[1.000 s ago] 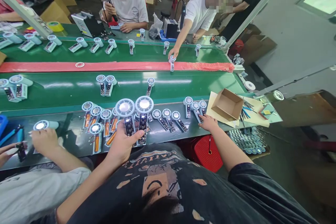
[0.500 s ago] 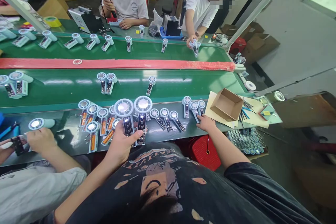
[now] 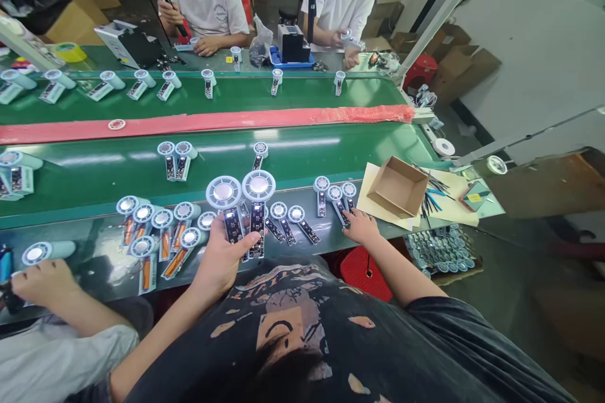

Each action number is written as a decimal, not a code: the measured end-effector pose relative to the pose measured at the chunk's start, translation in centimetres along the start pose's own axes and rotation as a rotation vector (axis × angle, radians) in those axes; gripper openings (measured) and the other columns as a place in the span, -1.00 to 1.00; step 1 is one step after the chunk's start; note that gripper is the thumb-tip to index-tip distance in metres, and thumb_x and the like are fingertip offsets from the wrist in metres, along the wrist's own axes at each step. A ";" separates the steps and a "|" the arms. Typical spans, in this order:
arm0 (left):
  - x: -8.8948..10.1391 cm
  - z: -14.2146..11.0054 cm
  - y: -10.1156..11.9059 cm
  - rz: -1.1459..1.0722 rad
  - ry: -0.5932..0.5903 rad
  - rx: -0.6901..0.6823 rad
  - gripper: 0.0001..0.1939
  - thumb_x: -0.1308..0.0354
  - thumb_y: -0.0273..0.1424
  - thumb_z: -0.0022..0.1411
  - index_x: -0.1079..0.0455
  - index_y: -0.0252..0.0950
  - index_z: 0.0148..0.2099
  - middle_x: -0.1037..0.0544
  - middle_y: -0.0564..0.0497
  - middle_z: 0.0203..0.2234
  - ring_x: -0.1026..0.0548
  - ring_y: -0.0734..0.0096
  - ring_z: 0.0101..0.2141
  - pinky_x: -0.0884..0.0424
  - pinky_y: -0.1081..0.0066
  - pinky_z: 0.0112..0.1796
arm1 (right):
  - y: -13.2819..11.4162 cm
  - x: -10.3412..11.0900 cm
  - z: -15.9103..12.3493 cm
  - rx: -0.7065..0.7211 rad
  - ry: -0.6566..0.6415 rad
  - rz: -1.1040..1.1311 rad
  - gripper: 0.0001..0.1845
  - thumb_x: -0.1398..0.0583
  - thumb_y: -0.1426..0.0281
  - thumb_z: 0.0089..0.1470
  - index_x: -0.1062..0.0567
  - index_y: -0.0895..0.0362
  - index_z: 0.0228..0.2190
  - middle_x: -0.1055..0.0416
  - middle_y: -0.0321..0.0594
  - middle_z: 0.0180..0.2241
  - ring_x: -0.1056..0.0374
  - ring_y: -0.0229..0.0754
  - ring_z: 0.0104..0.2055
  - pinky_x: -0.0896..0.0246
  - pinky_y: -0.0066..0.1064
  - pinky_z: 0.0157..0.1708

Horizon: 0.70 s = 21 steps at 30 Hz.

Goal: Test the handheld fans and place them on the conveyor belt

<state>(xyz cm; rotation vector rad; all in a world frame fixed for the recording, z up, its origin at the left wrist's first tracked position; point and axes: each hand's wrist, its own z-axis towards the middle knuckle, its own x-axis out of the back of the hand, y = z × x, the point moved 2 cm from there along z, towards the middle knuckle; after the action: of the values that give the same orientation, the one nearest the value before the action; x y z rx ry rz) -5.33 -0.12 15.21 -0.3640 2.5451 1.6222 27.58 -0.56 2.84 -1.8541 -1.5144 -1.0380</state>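
In my left hand [image 3: 227, 249] are two pale-blue handheld fans, a left fan [image 3: 224, 192] and a right fan [image 3: 259, 186]. They stand upright side by side, my thumb across the handles, where dark circuit boards show. My right hand [image 3: 363, 228] rests on the bench, its fingers closed at the handle end of a handheld fan [image 3: 335, 194]; the fingertips are partly hidden. Two more fans lie beside that one. Between my hands lie several fans with bare boards [image 3: 297, 214]. Left of my left hand, several fans with orange parts in their handles [image 3: 163, 219] are bunched together.
A cardboard box [image 3: 399, 186] sits on paper sheets beside dark and blue strips. Beyond the bench runs a green conveyor [image 3: 302, 160] with fans on it and a red strip [image 3: 212, 121]. A co-worker's hand [image 3: 47, 283] is at far left; two people sit opposite.
The view has shifted, so the bench fans appear farther left. Across the conveyor, a person has taken a fan off the belt. My hands keep their places on the fans.
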 end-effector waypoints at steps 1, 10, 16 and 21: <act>-0.4 0.1 0.0 -0.003 0.003 0.005 -0.25 -0.55 -0.36 -0.28 -0.23 -0.17 -0.07 -0.55 0.00 -0.20 -0.63 0.09 -0.21 -0.52 -0.03 0.00 | 0.0 0.0 0.0 0.009 -0.003 0.000 -0.27 -0.17 0.24 0.21 -0.15 -0.02 0.36 -0.02 -0.05 0.40 0.05 0.13 0.42 0.07 0.01 0.30; -2.9 1.0 -0.7 0.035 0.053 0.008 -0.23 -0.55 -0.36 -0.31 -0.26 -0.21 -0.04 -0.54 0.03 -0.19 -0.54 0.06 -0.01 -0.45 -0.04 0.07 | -0.5 0.5 -0.2 0.052 -0.026 0.004 -0.29 -0.19 0.25 0.22 -0.19 0.07 0.34 -0.04 0.10 0.37 -0.11 0.18 0.34 -0.01 -0.05 0.25; -4.3 1.2 -1.3 0.025 0.062 0.018 -0.26 -0.54 -0.38 -0.29 -0.27 -0.21 -0.05 -0.54 0.05 -0.19 -0.55 0.13 -0.07 -0.49 0.01 0.04 | -1.4 0.2 -0.5 0.044 -0.027 0.040 -0.26 -0.18 0.34 0.20 -0.15 0.19 0.36 -0.01 0.21 0.37 -0.14 0.20 0.33 0.05 -0.05 0.28; -4.6 1.4 -1.4 0.015 0.048 0.000 -0.28 -0.53 -0.36 -0.30 -0.27 -0.22 -0.07 -0.51 0.08 -0.24 -0.55 0.17 -0.12 -0.48 0.01 0.04 | -1.2 0.6 -0.9 0.035 -0.030 0.125 -0.19 -0.26 0.31 0.14 -0.16 0.19 0.35 0.03 0.22 0.39 -0.07 0.27 0.36 0.10 0.04 0.30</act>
<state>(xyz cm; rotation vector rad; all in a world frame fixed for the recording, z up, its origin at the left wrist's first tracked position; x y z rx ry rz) -0.60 1.23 14.31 -0.3899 2.5885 1.6377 26.21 -0.64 3.72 -1.9209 -1.4048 -0.9243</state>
